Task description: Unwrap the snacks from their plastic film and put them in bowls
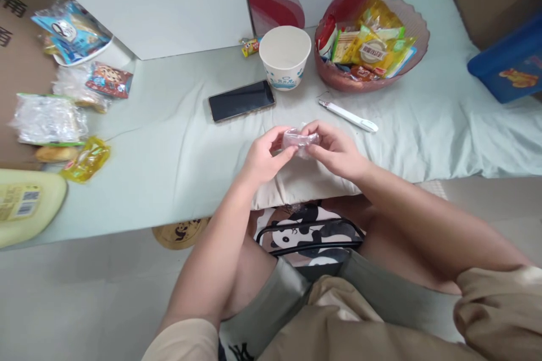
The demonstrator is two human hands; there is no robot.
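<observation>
My left hand [265, 153] and my right hand [334, 149] meet above the front edge of a pale green cloth-covered table [169, 146]. Together they pinch a small snack in a clear plastic wrapper [300, 139], left fingers on its left end, right fingers on its right end. The wrapper's contents look pinkish; I cannot tell more. Just beyond the hands lie a black phone [241, 100] and a white pen-shaped tool [348, 115].
A white paper cup [284, 56] and a pink bowl [417, 22] full of wrapped snacks stand at the back. Several snack packets [71, 31] lie at the left. A blue bin [508, 62] is at the right. A panda-print bag [311, 234] sits by my knees.
</observation>
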